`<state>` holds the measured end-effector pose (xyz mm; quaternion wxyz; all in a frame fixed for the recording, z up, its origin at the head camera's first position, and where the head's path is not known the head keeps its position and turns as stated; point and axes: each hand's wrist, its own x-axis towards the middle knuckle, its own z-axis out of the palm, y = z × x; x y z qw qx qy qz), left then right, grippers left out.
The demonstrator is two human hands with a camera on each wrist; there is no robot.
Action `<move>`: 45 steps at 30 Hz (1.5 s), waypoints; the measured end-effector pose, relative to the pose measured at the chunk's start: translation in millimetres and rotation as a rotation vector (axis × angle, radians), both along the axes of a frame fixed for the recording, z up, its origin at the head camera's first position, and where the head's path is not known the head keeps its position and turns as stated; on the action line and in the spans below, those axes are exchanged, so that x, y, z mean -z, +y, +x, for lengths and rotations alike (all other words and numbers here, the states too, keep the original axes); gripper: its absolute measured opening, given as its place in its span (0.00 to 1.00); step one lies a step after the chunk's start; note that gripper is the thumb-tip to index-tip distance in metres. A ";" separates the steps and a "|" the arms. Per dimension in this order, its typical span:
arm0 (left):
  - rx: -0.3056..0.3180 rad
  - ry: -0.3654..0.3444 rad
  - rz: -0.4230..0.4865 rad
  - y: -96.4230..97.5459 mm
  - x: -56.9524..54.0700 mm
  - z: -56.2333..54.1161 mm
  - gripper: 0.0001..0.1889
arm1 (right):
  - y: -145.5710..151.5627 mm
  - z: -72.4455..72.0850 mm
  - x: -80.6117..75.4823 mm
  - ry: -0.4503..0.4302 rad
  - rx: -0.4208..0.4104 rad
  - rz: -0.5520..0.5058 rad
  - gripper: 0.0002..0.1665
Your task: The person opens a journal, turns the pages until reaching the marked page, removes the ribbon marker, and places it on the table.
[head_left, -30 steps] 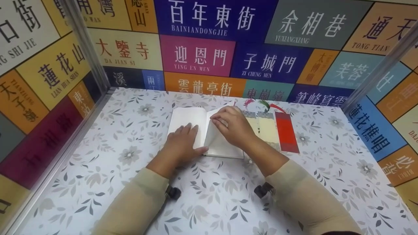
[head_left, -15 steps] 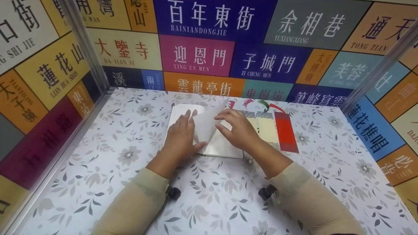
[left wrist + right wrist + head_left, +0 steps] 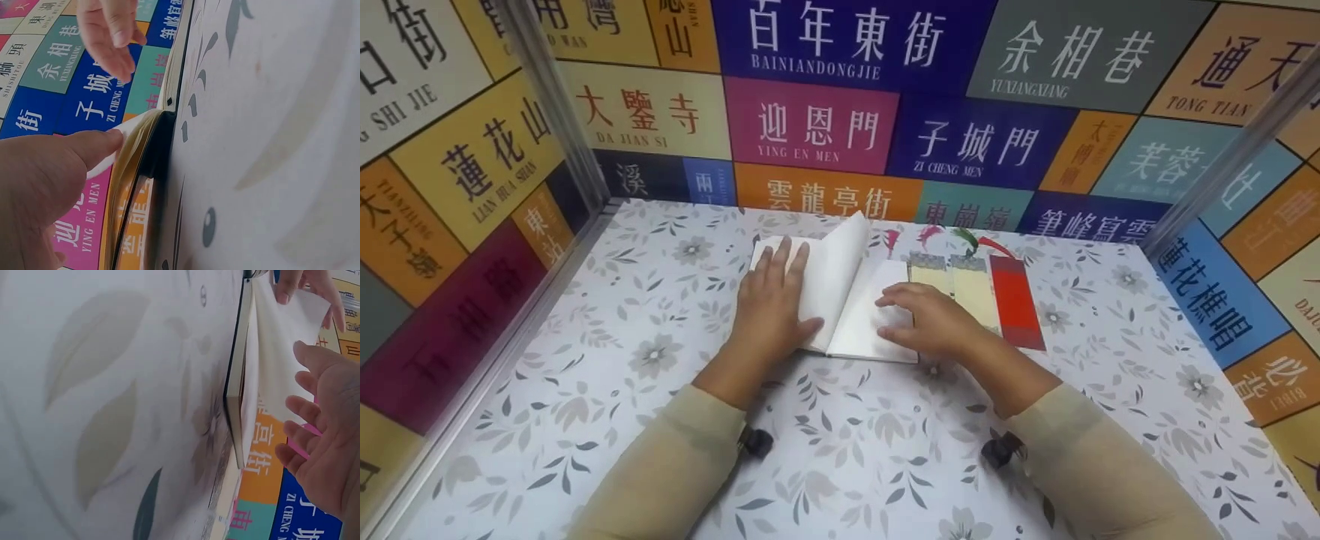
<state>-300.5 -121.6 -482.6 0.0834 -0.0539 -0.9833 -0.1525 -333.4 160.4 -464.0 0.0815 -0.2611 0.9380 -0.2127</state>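
Note:
A notebook with blank white pages lies spread on the table. My left hand rests on its left-hand pages with fingers extended, the thumb near the fold. One page stands partly raised beside those fingers, leaning left. Over the right-hand page is my right hand, its fingers loosely bent and nothing held. The right wrist view shows that right hand apart from the book, with the lifted sheet beyond. In the left wrist view, the left thumb touches the page edges.
Right of the notebook lie a red bookmark and two cream bookmarks, one beside the other, with tassels at the far end. A floral cloth covers the table. Panels with printed signs enclose the back and sides.
A page went from right to left across the fold. My right hand let go of it and moved right and nearer. My left hand slid slightly left and its fingers spread.

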 end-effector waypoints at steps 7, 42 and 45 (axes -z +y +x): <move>0.023 -0.032 -0.070 -0.6 2.1 -2.1 0.60 | 9.1 -0.8 6.1 -0.024 -0.013 0.047 0.34; 0.157 -0.328 -0.055 -5.6 13.1 9.0 0.30 | 16.2 9.4 19.1 -0.137 0.036 0.154 0.38; 0.156 -0.334 -0.063 -6.3 13.3 9.0 0.30 | 16.7 9.3 18.7 -0.141 0.034 0.151 0.38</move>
